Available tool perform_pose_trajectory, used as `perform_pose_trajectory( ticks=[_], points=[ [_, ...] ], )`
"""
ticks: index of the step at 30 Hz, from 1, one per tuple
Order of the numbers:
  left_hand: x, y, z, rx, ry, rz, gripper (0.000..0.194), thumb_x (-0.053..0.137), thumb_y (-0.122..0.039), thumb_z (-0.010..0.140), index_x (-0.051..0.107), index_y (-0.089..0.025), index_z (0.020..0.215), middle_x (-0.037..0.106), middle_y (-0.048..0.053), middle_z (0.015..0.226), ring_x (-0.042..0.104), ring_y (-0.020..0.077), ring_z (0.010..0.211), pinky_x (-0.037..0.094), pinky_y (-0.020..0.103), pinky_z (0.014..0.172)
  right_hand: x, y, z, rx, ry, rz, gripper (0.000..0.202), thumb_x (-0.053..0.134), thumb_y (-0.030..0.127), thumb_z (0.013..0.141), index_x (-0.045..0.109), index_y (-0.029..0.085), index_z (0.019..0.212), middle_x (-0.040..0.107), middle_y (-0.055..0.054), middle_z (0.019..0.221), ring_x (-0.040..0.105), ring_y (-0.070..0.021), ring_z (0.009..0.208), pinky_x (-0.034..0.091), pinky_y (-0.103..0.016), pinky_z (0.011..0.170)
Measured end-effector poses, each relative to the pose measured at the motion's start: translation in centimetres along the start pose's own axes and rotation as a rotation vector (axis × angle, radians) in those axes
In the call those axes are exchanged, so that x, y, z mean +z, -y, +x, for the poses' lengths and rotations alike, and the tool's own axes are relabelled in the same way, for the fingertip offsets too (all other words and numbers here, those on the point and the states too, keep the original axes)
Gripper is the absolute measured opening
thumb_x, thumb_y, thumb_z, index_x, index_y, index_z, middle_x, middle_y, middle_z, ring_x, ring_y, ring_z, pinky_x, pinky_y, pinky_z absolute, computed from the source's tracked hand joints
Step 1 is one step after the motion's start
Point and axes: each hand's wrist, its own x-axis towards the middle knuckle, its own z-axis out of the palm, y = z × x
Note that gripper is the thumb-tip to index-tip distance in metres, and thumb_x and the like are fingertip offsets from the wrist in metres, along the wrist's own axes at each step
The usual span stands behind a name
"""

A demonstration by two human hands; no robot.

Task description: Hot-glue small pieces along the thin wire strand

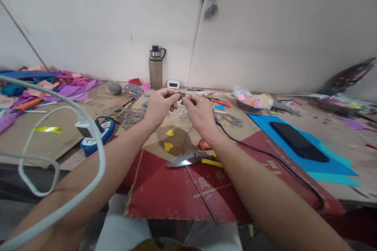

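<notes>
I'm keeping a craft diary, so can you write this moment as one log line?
left hand: pinching small grey piece | right hand: pinching same piece | below: scissors, yellow hearts on cardboard

Two bare forearms, no sleeves, no watch or bands at the wrists. Left hand and right hand ungloved, no rings visible. Light grey or whitish trousers at the bottom edge.

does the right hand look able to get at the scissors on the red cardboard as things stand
Probably yes, once it lets go. The scissors lie in the open just below the right hand, with nothing on top of them, but that hand and the left hand are pinching a small grey piece.
</notes>
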Motion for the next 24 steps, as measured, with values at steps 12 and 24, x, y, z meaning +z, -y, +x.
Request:
perform_pose_trajectory(
  ticks=[12, 24],
  points=[
    [0.2, -0.2, -0.3, -0.004, 0.039, -0.024, 0.01, 0.064, -0.025, 0.073, 0.061, -0.016, 0.068, 0.056, -0.002, 0.052, 0.047, 0.007, 0.046, 0.038, 0.021, 0.047, 0.1, 0.0, 0.4, 0.095, -0.001, 0.077, 0.025, 0.052, 0.033, 0.078, 0.051, 0.019, 0.057, 0.047, 0.004, 0.055, 0.04, -0.0109, 0.056, 0.031, -0.026, 0.057],
    [0.2, -0.8, 0.0, -0.193, 0.193, -0.19, 0.007, 0.066, -0.017, 0.066, 0.067, -0.013, 0.072, 0.058, 0.001, 0.053, 0.051, 0.0071, 0.048, 0.039, 0.02, 0.049, 0.0, -1.3, 1.2, 0.201, -0.043, 0.269, 0.015, 0.058, 0.031, 0.07, 0.058, 0.017, 0.067, 0.053, 0.003, 0.062, 0.041, -0.0096, 0.057, 0.033, -0.024, 0.058]
  ],
)
